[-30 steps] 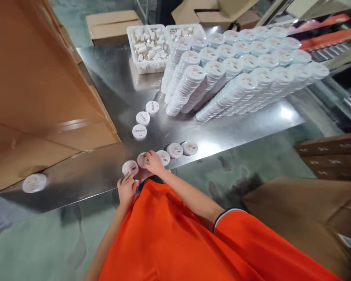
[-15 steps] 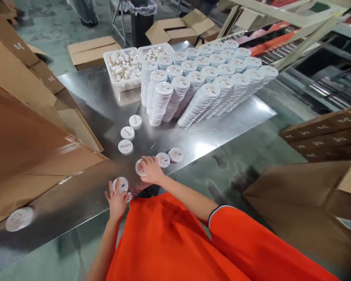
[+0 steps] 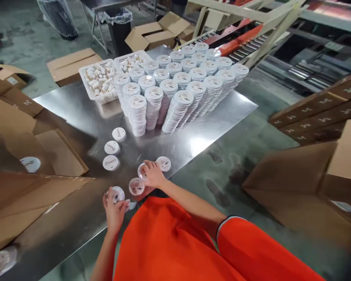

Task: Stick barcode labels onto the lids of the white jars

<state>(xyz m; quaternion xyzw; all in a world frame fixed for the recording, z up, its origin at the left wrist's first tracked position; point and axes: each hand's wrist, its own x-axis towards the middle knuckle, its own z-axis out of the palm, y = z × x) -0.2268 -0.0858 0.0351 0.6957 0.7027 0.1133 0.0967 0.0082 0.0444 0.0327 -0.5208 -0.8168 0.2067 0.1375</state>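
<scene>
My left hand is at the table's near edge, its fingers curled around a round white case with a small dark label. A second white piece, partly hidden, shows beside my left thumb. My right hand grips another clear-wrapped round case by its edge. Just below it lies a labelled round case, apart from my fingers. One more labelled case rests to the right of my right hand. Farther left sit several white cases with printed lettering facing up.
Tall stacks of wrapped round cases fill the back of the metal table. White baskets of small white-and-tan pieces stand behind them. An open carton borders the left side. Other cartons stand at right.
The view has shifted. My right hand has moved off the case it touched, which now lies below it, and holds the one farther right. My left fingers have closed around their case.
</scene>
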